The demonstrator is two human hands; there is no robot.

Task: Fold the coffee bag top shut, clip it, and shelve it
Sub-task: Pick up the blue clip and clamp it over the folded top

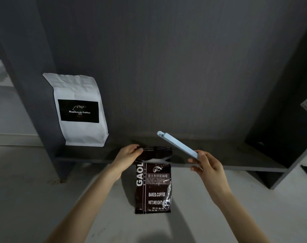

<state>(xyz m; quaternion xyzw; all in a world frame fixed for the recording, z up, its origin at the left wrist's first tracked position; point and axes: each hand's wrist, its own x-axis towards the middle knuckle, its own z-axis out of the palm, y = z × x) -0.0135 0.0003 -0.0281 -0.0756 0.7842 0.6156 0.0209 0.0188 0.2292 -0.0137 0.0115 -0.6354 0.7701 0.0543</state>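
Grey shelf [219,162] bears white coffee bag [79,109], closed.

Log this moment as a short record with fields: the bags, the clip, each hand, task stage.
dark coffee bag: on the floor before the shelf, top folded over
white coffee bag: upright on the shelf, at its left end
clip: pale blue, off the bag
left hand: pinches the fold
right hand: holds the clip
stage: folded, not yet clipped or shelved
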